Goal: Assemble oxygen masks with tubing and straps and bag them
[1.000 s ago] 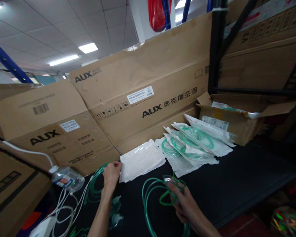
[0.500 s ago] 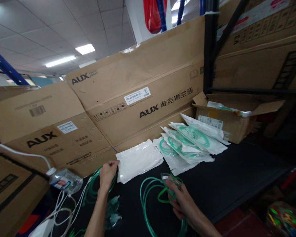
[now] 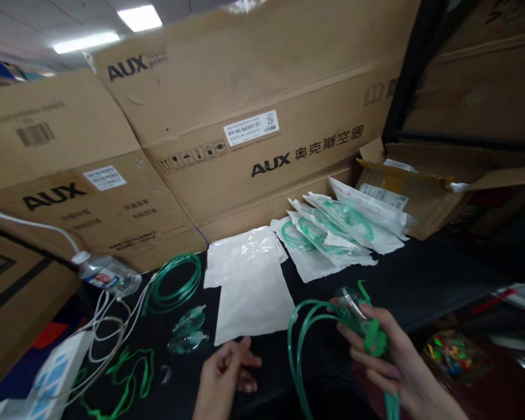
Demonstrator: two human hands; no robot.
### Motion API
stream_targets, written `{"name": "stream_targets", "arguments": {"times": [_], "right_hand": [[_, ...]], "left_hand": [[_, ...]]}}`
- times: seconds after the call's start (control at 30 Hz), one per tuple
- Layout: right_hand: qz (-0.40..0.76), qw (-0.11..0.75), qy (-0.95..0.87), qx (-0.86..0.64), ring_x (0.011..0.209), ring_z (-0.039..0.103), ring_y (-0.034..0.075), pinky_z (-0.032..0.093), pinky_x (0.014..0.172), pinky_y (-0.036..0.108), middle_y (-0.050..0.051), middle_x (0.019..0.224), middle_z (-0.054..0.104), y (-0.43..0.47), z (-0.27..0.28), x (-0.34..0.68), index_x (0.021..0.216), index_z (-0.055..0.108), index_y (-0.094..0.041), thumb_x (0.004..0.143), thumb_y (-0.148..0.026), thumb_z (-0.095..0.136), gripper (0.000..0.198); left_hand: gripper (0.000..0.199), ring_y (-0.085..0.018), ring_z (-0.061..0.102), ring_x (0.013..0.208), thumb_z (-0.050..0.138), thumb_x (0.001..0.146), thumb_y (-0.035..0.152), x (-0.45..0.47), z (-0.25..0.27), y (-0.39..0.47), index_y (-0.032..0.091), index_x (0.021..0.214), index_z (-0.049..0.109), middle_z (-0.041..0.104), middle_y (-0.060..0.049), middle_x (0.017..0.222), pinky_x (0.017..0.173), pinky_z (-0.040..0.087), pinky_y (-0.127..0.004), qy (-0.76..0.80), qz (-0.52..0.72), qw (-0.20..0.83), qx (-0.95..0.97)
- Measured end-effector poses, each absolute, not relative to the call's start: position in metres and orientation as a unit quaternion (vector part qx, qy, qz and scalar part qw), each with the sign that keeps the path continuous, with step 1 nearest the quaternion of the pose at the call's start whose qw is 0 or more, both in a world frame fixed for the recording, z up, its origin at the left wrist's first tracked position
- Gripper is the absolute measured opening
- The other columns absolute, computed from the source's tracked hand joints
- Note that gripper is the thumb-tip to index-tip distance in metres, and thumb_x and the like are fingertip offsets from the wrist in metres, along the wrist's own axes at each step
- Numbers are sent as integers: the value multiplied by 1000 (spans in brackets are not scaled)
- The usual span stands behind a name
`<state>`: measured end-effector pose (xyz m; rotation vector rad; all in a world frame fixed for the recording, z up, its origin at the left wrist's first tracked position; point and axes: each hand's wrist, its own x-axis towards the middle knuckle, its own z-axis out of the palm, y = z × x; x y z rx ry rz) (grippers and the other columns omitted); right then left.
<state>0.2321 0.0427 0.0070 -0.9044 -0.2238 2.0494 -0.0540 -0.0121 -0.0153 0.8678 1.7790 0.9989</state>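
My right hand [image 3: 387, 359] grips a clear mask [image 3: 352, 303] with a green strap and a coil of green tubing [image 3: 304, 350] hanging to its left. My left hand [image 3: 231, 367] is at the near edge of a white pouch [image 3: 256, 297], its fingers loosely curled and apart with nothing visible in them. The pouch lies partly over another white pouch [image 3: 222, 256]. To the left lie a coil of green tubing [image 3: 177, 286], clear green-tinted mask parts [image 3: 188, 332] and a green elastic strap [image 3: 133, 379].
Several filled pouches [image 3: 332, 227] lean in an overlapping row at the back right, beside an open cardboard box [image 3: 424, 198]. Large cartons [image 3: 262, 146] wall the back. A plastic bottle [image 3: 109, 274], white cables [image 3: 100, 332] and a power strip [image 3: 56, 373] occupy the left.
My left hand has moved from the tubing coil and pouch stack toward me. One white pouch now lies nearer. My right hand has shifted right with the mask and tubing. The view tilts lower.
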Motion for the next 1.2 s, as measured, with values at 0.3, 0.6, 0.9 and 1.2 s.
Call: {"name": "stream_targets", "arguments": {"times": [0.3, 0.6, 0.9, 1.2], "right_hand": [[807, 450, -88, -371, 40, -4, -1, 10, 26, 9, -12, 49, 41, 37, 7, 249, 78, 62, -22, 68, -51, 85, 38], [820, 455, -62, -342, 40, -1, -1, 13, 25, 8, -12, 50, 45, 31, 5, 252, 76, 61, -21, 68, -49, 89, 40], [849, 438, -34, -295, 37, 2, -2, 13, 25, 8, -10, 50, 46, 34, -5, 256, 71, 62, -19, 69, -47, 90, 40], [789, 471, -71, -389, 40, 1, -2, 11, 29, 8, -13, 51, 36, 25, -4, 230, 72, 55, -20, 78, -56, 81, 45]], "left_hand": [[37, -28, 69, 120, 71, 91, 30, -54, 3, -8, 30, 128, 69, 71, -6, 134, 105, 56, -44, 592, 251, 129, 755], [32, -26, 67, 128, 61, 101, 27, -70, 12, 36, 30, 131, 72, 70, -4, 141, 112, 52, -43, 528, 85, 187, 824], [44, -23, 62, 135, 58, 99, 17, -82, 27, 44, 33, 139, 66, 66, 0, 145, 116, 48, -39, 490, 62, 242, 835], [33, -28, 78, 107, 54, 100, 22, -56, 1, 33, 30, 124, 75, 79, -5, 123, 93, 62, -37, 608, 103, 133, 776]]}}
